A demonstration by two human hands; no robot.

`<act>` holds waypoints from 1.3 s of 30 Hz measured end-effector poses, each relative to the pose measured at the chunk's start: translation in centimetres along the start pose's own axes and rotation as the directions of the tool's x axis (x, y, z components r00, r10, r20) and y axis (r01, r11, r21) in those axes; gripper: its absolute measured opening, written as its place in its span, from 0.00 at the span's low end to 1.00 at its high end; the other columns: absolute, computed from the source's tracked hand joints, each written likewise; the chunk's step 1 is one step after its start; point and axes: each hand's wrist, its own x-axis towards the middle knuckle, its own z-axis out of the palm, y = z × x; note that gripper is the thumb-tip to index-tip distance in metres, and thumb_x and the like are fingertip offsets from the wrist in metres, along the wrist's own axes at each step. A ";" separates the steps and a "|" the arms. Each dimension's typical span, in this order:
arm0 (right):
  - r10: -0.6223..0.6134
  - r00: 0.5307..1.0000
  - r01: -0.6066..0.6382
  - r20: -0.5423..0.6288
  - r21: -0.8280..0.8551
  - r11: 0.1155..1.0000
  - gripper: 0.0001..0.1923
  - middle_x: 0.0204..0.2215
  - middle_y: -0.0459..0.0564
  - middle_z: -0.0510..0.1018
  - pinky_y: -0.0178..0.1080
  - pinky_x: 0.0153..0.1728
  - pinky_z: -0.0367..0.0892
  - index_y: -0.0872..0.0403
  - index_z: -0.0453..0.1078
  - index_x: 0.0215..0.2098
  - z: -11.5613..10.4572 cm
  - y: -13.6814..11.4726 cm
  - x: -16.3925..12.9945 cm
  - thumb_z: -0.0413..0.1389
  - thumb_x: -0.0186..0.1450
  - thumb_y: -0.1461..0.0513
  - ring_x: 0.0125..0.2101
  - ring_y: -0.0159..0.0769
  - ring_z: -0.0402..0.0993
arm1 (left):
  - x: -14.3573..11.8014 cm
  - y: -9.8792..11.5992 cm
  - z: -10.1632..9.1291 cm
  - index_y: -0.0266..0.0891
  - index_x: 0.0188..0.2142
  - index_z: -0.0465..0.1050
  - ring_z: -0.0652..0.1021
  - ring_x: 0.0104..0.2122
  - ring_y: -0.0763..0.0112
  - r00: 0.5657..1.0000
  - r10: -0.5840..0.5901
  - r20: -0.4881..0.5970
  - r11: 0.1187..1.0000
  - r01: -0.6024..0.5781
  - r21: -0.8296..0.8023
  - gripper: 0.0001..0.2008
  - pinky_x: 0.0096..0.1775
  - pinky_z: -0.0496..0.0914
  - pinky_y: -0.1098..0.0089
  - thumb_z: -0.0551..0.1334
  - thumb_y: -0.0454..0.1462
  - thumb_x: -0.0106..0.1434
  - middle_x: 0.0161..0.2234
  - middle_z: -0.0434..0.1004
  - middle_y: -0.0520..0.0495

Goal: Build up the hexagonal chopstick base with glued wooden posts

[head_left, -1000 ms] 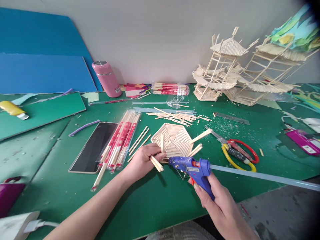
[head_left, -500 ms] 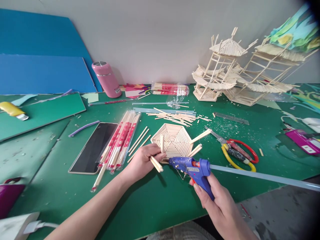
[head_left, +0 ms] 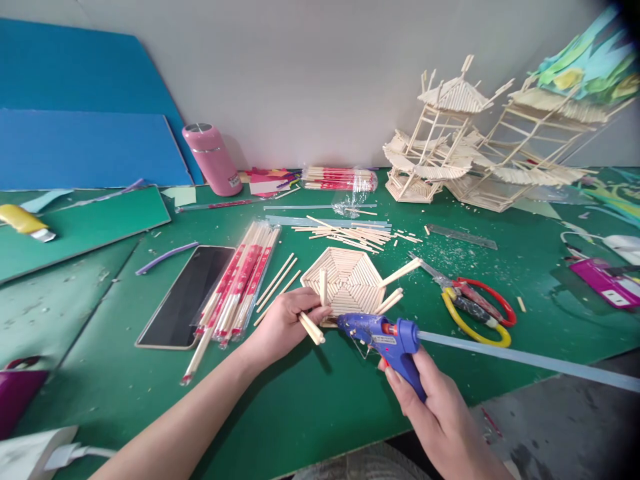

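A hexagonal panel of wooden sticks [head_left: 353, 277] lies on the green table, with paired sticks [head_left: 401, 273] jutting from its right corners. At its lower left edge my left hand [head_left: 290, 317] is closed, its fingertips pinching an upright wooden stick [head_left: 324, 288]. Another short pair of sticks [head_left: 311, 328] points toward me from beneath those fingers. Wrapped in my right hand [head_left: 435, 393] is a blue glue gun [head_left: 383, 335], a long clear glue stick [head_left: 525, 360] running out of its back. The nozzle meets the panel's near edge beside my left fingertips; the exact contact spot is hidden.
Packed chopsticks [head_left: 240, 283] and a phone [head_left: 185, 297] lie left. Loose cut sticks [head_left: 350, 233] are spread behind the panel. Pliers-like cutters [head_left: 470, 303] with red and yellow handles rest right. A pink bottle [head_left: 213, 160] and stick-built towers [head_left: 445, 140] stand along the wall.
Both hands, the glue gun and the panel keep nearly the same places. The whole view has shifted very slightly.
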 end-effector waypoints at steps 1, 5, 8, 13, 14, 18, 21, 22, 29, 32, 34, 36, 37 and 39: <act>-0.007 1.000 0.007 -0.004 0.000 1.000 0.19 0.35 0.56 0.76 0.34 0.32 0.70 0.57 0.58 0.50 0.0 0.0 0.0 0.45 0.63 0.57 0.33 0.37 0.74 | 0.0 0.0 0.0 0.35 0.32 0.73 0.72 0.28 0.71 1.000 0.002 -0.002 1.000 -0.002 -0.002 0.11 0.30 0.67 0.73 0.54 0.38 0.61 0.28 0.73 0.45; -0.012 1.000 0.012 -0.017 0.003 1.000 0.19 0.36 0.56 0.77 0.34 0.33 0.70 0.57 0.58 0.50 0.1 0.1 0.0 0.45 0.63 0.57 0.33 0.37 0.74 | 0.0 0.0 0.0 0.35 0.32 0.73 0.72 0.28 0.71 1.000 0.003 -0.006 1.000 -0.003 -0.002 0.11 0.30 0.67 0.73 0.54 0.38 0.61 0.28 0.73 0.45; 0.007 1.000 -0.007 -0.016 -0.004 1.000 0.19 0.36 0.56 0.76 0.35 0.32 0.70 0.58 0.59 0.50 0.1 0.0 0.0 0.46 0.63 0.56 0.33 0.38 0.74 | 0.0 0.0 0.1 0.35 0.31 0.73 0.72 0.28 0.71 1.000 0.002 -0.007 1.000 -0.002 -0.001 0.11 0.30 0.66 0.73 0.54 0.39 0.61 0.28 0.73 0.45; 0.032 0.999 -0.032 -0.017 -0.001 0.999 0.21 0.36 0.58 0.76 0.35 0.29 0.70 0.59 0.59 0.50 0.1 -0.1 0.0 0.46 0.63 0.56 0.35 0.40 0.73 | 0.0 0.0 0.1 0.35 0.30 0.73 0.73 0.27 0.71 1.000 -0.010 -0.011 1.000 0.010 0.010 0.11 0.29 0.66 0.73 0.54 0.39 0.61 0.27 0.73 0.45; 0.031 0.999 -0.031 -0.020 0.000 1.000 0.21 0.35 0.57 0.76 0.34 0.28 0.70 0.59 0.59 0.50 0.1 -0.1 0.0 0.46 0.63 0.55 0.34 0.40 0.73 | 0.0 0.0 0.1 0.35 0.30 0.73 0.73 0.27 0.71 1.000 -0.011 -0.009 1.000 0.011 0.010 0.11 0.29 0.66 0.73 0.54 0.39 0.61 0.27 0.73 0.45; 0.006 1.000 -0.006 -0.031 0.006 1.000 0.21 0.31 0.54 0.76 0.33 0.23 0.69 0.56 0.61 0.50 0.0 -0.3 0.1 0.45 0.63 0.54 0.28 0.37 0.73 | 0.0 0.0 0.0 0.35 0.30 0.73 0.73 0.28 0.72 1.000 -0.002 -0.008 1.000 0.002 0.008 0.11 0.29 0.66 0.73 0.54 0.38 0.61 0.27 0.73 0.46; -0.001 0.999 0.001 -0.036 0.006 1.000 0.21 0.27 0.53 0.76 0.32 0.21 0.69 0.56 0.62 0.49 -0.1 -0.6 0.2 0.45 0.63 0.53 0.24 0.36 0.72 | 0.0 0.0 0.0 0.35 0.29 0.73 0.72 0.27 0.72 1.000 -0.004 -0.001 1.000 0.004 0.011 0.11 0.29 0.66 0.73 0.55 0.38 0.61 0.27 0.73 0.46; -0.002 0.999 0.002 -0.035 0.003 1.000 0.21 0.27 0.53 0.76 0.32 0.21 0.69 0.56 0.62 0.49 -0.1 -0.6 0.2 0.45 0.63 0.53 0.24 0.36 0.72 | 0.0 0.0 0.0 0.35 0.29 0.73 0.72 0.27 0.72 1.000 -0.005 0.001 1.000 0.005 0.012 0.11 0.29 0.66 0.74 0.55 0.38 0.60 0.27 0.73 0.46; -0.009 1.000 0.009 0.006 -0.051 0.999 0.21 0.33 0.56 0.76 0.33 0.24 0.70 0.58 0.60 0.50 -0.4 -0.3 0.1 0.45 0.63 0.55 0.30 0.38 0.74 | 0.1 -0.1 0.1 0.35 0.30 0.73 0.72 0.27 0.72 1.000 0.001 0.002 1.000 -0.001 0.018 0.11 0.29 0.65 0.74 0.54 0.38 0.61 0.27 0.72 0.46; -0.026 0.999 0.027 0.019 -0.083 0.996 0.21 0.35 0.58 0.76 0.34 0.27 0.70 0.59 0.59 0.50 -0.5 -0.5 0.2 0.45 0.63 0.56 0.33 0.39 0.74 | 0.1 0.0 0.0 0.35 0.30 0.73 0.72 0.27 0.73 1.000 -0.007 0.006 1.000 0.007 0.025 0.11 0.29 0.65 0.74 0.54 0.38 0.61 0.27 0.72 0.46; -0.059 0.998 0.060 0.012 -0.106 0.993 0.21 0.34 0.58 0.76 0.35 0.30 0.70 0.61 0.60 0.49 -0.6 -0.9 0.4 0.44 0.63 0.57 0.33 0.38 0.74 | 0.0 0.0 0.0 0.35 0.30 0.73 0.72 0.27 0.72 1.000 -0.011 0.004 1.000 0.011 0.027 0.11 0.29 0.65 0.74 0.54 0.38 0.61 0.27 0.72 0.46; -0.102 0.995 0.100 -0.009 -0.131 0.986 0.20 0.33 0.58 0.77 0.35 0.32 0.70 0.63 0.60 0.48 -0.7 -1.2 0.5 0.44 0.64 0.57 0.31 0.37 0.75 | 0.0 0.0 0.0 0.35 0.30 0.73 0.72 0.27 0.72 1.000 -0.016 0.004 0.999 0.015 0.032 0.11 0.29 0.65 0.74 0.54 0.38 0.61 0.27 0.72 0.46; -0.118 0.993 0.114 -0.018 -0.146 0.983 0.20 0.32 0.58 0.77 0.34 0.32 0.70 0.64 0.60 0.48 -0.7 -1.3 0.6 0.43 0.64 0.57 0.31 0.37 0.75 | 0.0 0.0 0.0 0.35 0.30 0.73 0.72 0.27 0.72 1.000 -0.018 0.006 0.999 0.017 0.035 0.11 0.29 0.65 0.74 0.54 0.38 0.61 0.27 0.72 0.46; -0.143 0.989 0.135 -0.031 -0.170 0.976 0.20 0.33 0.59 0.77 0.34 0.32 0.70 0.64 0.61 0.47 -0.7 -1.5 0.6 0.44 0.64 0.57 0.32 0.37 0.75 | 0.0 0.0 0.0 0.35 0.30 0.73 0.72 0.27 0.72 1.000 -0.019 0.010 0.999 0.019 0.040 0.11 0.29 0.65 0.74 0.54 0.37 0.61 0.27 0.72 0.46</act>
